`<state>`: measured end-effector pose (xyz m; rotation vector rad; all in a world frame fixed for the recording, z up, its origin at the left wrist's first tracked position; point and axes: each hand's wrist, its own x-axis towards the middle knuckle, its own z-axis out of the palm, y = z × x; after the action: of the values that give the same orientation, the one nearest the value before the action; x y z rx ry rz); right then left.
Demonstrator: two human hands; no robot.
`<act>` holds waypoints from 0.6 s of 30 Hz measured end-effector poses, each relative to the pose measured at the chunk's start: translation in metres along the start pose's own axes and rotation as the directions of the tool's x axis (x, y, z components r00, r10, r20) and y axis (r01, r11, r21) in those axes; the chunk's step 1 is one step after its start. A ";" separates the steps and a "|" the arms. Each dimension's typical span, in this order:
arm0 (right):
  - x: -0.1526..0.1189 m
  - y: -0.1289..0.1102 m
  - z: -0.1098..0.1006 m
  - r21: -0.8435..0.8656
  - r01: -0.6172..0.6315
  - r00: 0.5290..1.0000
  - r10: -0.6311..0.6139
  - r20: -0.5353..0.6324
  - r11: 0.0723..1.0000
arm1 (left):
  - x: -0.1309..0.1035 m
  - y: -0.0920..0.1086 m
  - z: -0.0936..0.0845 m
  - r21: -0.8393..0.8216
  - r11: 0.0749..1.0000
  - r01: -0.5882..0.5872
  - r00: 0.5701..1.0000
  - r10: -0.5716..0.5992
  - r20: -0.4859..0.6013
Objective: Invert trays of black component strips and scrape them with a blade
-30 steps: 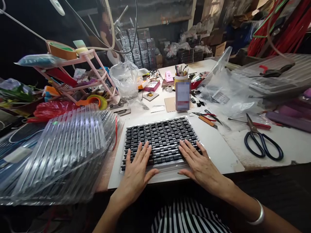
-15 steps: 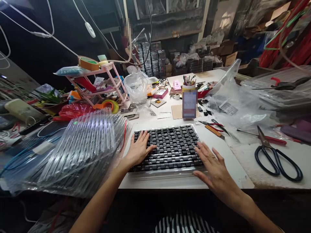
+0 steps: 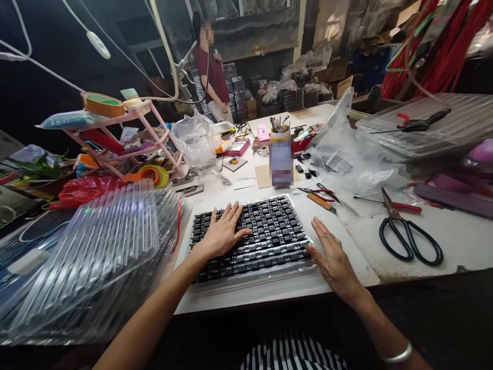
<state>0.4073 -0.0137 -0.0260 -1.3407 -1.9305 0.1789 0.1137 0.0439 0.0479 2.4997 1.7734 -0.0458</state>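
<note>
A clear plastic tray (image 3: 269,231) filled with rows of small black parts lies on a white board (image 3: 348,257) at the table's front edge. My left hand (image 3: 221,231) rests flat on the parts left of the tray's middle, its fingers spread. Beside the tray's right edge is my right hand (image 3: 332,257), fingers extended and thumb near the tray's lower right corner. Neither hand holds anything.
Stacked clear ribbed trays (image 3: 115,226) lie left, below a pink rack (image 3: 154,133). Large scissors (image 3: 396,226), a screwdriver (image 3: 404,207) and pliers (image 3: 325,192) lie right. A pen holder (image 3: 281,159) stands behind the tray. A person (image 3: 211,72) stands in the background.
The camera view has shifted to the right. My left hand has moved inward over the tray, and my right hand has turned more upright beside the edge. The person at the back shows more fully.
</note>
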 end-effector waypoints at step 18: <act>0.005 -0.015 -0.014 -0.106 0.236 0.946 -0.204 0.252 0.966 | -0.023 0.039 -0.007 0.045 0.986 -0.162 0.983 0.165 -0.074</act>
<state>0.4044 -0.0197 -0.0063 -1.2204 -2.3173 0.1043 0.1431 0.0097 0.0583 2.7008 1.6008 0.0267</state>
